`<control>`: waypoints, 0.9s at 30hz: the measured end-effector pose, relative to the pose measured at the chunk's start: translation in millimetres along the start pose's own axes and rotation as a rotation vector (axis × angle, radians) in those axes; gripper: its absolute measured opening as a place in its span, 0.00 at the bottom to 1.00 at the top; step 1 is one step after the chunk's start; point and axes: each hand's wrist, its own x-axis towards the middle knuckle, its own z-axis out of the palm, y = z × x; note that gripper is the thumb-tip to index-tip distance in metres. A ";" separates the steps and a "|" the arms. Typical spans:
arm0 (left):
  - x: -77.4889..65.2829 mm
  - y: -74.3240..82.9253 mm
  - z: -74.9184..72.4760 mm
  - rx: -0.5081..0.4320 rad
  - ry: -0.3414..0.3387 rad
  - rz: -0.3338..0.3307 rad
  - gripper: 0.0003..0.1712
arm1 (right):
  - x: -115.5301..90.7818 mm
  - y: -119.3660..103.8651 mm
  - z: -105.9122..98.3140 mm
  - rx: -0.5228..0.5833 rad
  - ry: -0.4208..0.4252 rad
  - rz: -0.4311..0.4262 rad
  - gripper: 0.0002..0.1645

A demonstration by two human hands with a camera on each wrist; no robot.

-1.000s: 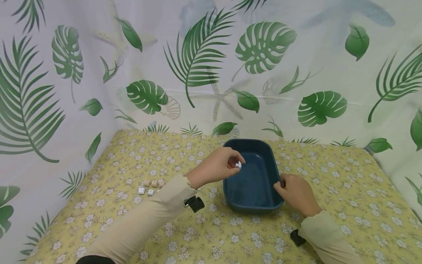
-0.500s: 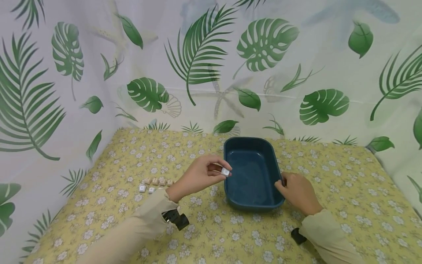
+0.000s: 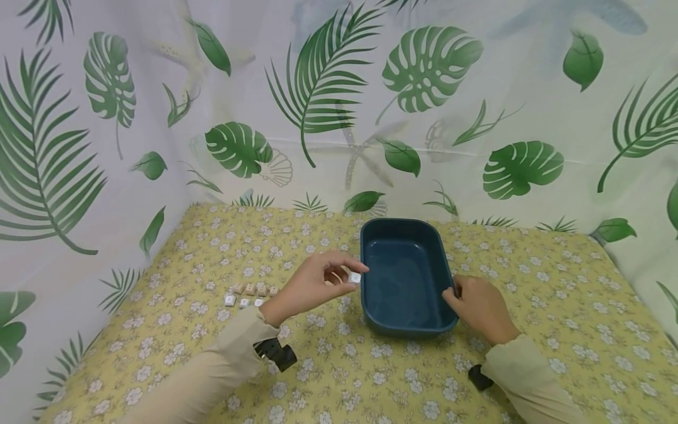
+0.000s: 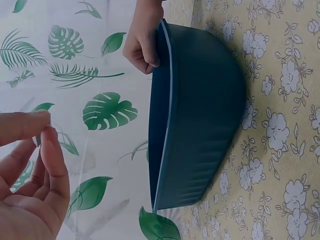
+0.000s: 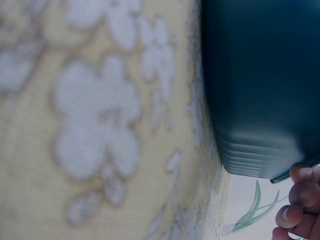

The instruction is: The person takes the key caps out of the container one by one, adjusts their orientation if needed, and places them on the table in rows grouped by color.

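Head view: the left hand (image 3: 312,285) pinches a small white keycap (image 3: 354,277), its grip just left of the blue tub (image 3: 405,277). The right hand (image 3: 477,306) clamps the tub's right rim; the tub's long axis runs away from the person.

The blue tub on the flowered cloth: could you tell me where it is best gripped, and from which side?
Grip the blue tub by its raised rim on a long side, coming from above. The right hand already holds the right rim so; the smooth sloping walls offer less purchase.

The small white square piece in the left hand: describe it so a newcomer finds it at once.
Start at the dark blue rectangular plastic tub on the yellow floral tablecloth. Just off its left rim, the left hand pinches the small white square piece in its fingertips. Unlike the similar pieces lying on the cloth farther left, it is held up.
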 end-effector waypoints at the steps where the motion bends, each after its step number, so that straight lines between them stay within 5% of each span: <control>1: -0.2 0.0 -0.2 0.008 -0.003 -0.003 0.16 | 0.1 0.0 0.0 0.000 0.001 -0.001 0.21; 12: -1.2 -0.7 1.4 -0.028 -0.065 -0.041 0.13 | -0.1 0.9 1.3 0.002 0.023 -0.020 0.21; 27: -6.1 -1.3 1.5 0.100 -0.001 -0.070 0.06 | 0.0 -1.5 -1.4 0.004 0.002 -0.007 0.21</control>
